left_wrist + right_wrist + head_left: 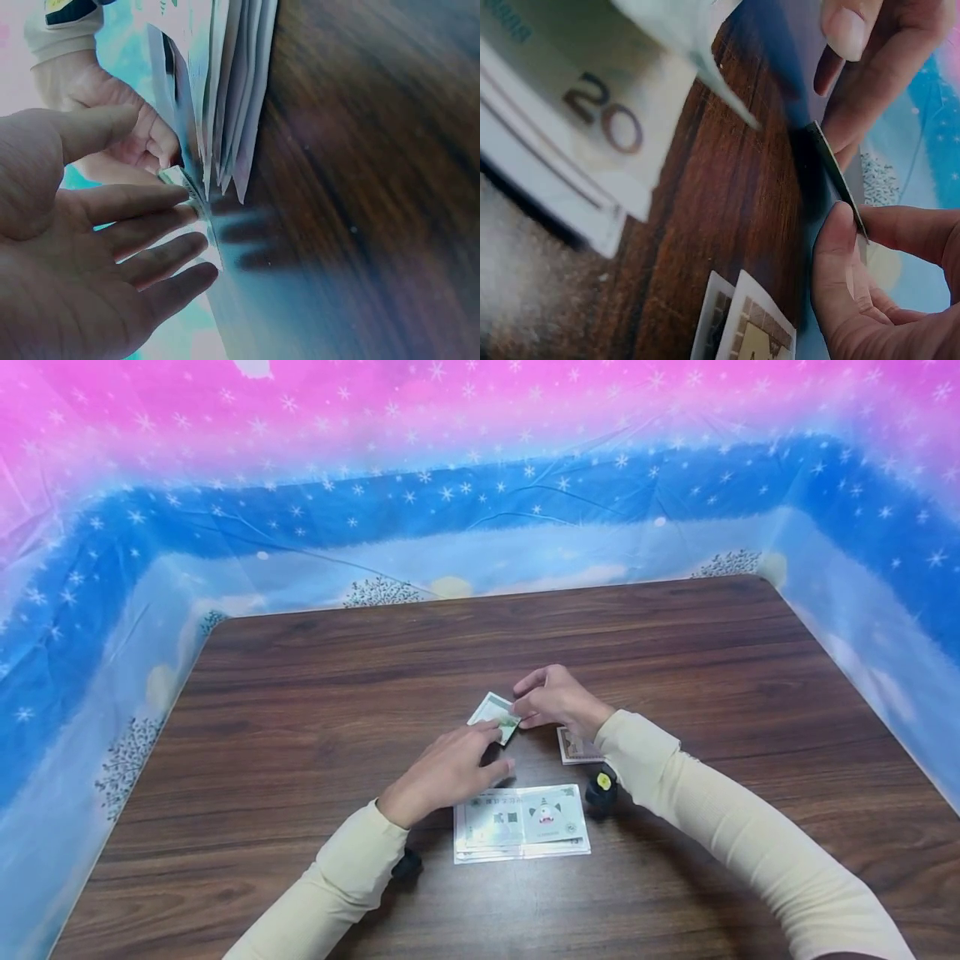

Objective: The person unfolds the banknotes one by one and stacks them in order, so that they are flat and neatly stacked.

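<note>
My right hand point(562, 700) pinches the right edge of a small green-and-white paper note point(487, 703) between thumb and index finger. In the right wrist view that note point(838, 180) appears edge-on, tilted above the table. My left hand point(446, 772) reaches over the note's near side, fingers extended and spread; the left wrist view shows its fingertips at the note's edge point(187, 184). Just below the hands lies a stack of banknote-like sheets point(521, 852), the top one bearing a cartoon face. A sheet marked 20 point(607, 112) shows in the right wrist view.
Under my right wrist, partly covered, lies a brown-and-white pair of small notes point(576, 748). The dark wood table point(300, 710) extends around the hands. A pink and blue snowflake-patterned cloth point(450, 518) hangs around the table's back and sides.
</note>
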`<state>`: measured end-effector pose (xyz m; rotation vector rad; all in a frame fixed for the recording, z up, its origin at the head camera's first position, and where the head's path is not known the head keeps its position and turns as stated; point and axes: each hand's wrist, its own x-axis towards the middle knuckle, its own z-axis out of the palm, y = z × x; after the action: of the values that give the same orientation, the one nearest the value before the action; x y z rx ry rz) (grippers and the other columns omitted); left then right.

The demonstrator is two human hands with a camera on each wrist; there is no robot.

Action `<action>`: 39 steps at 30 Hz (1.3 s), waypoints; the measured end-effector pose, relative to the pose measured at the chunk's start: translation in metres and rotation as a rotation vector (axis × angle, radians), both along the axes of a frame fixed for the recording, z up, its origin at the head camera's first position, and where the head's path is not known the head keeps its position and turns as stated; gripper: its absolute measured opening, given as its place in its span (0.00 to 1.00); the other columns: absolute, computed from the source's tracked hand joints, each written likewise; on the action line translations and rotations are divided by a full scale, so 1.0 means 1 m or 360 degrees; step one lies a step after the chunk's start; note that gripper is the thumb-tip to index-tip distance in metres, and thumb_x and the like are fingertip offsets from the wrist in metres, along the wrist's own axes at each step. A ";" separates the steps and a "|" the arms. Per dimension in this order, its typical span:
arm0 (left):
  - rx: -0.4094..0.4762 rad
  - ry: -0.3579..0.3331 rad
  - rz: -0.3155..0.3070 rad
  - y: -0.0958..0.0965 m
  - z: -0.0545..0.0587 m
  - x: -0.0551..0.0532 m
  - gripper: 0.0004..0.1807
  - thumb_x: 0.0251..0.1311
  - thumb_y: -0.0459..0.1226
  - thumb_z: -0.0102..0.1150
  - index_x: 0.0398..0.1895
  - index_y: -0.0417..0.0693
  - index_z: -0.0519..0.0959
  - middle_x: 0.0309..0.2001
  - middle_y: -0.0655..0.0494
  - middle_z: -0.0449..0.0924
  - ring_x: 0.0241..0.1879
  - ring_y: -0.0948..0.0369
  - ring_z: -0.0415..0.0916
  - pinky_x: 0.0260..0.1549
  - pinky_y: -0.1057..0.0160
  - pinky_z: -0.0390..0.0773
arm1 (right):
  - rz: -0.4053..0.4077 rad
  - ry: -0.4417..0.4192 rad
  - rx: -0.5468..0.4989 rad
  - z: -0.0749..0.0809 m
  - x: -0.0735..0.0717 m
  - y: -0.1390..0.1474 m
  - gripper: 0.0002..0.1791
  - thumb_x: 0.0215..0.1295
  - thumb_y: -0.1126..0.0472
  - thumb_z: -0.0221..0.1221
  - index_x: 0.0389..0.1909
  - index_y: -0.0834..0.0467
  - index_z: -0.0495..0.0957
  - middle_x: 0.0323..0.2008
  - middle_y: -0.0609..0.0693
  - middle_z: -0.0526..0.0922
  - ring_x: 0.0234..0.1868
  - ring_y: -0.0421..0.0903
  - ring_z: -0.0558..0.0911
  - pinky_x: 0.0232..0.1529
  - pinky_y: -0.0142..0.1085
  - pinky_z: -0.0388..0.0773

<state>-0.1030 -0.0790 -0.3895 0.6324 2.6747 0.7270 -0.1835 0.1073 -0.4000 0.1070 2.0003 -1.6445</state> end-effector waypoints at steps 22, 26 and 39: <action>0.0593 -0.0137 0.0632 -0.019 -0.004 -0.013 0.28 0.68 0.42 0.64 0.66 0.36 0.73 0.44 0.45 0.87 0.37 0.56 0.86 0.41 0.54 0.84 | -0.0152 -0.0043 -0.0331 0.007 0.012 0.004 0.27 0.60 0.79 0.61 0.61 0.74 0.67 0.50 0.68 0.75 0.39 0.50 0.85 0.48 0.38 0.84; 0.0852 -0.0325 0.0688 -0.016 -0.005 -0.016 0.28 0.69 0.37 0.63 0.67 0.33 0.70 0.42 0.40 0.86 0.35 0.51 0.87 0.37 0.57 0.86 | -0.0170 -0.0058 -0.0364 0.009 0.016 0.002 0.28 0.59 0.79 0.61 0.61 0.74 0.67 0.50 0.67 0.75 0.40 0.51 0.85 0.49 0.39 0.84; 0.1091 -0.0483 0.0722 -0.013 -0.004 -0.020 0.25 0.68 0.25 0.57 0.67 0.32 0.69 0.39 0.34 0.85 0.36 0.46 0.86 0.38 0.56 0.87 | -0.0083 -0.0078 -0.0352 0.012 0.023 0.005 0.33 0.59 0.79 0.63 0.64 0.71 0.62 0.47 0.67 0.79 0.40 0.53 0.86 0.49 0.43 0.85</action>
<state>-0.1233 -0.0915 -0.3933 0.0205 2.2644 1.7383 -0.1604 0.1120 -0.3876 0.1178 1.7805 -1.8659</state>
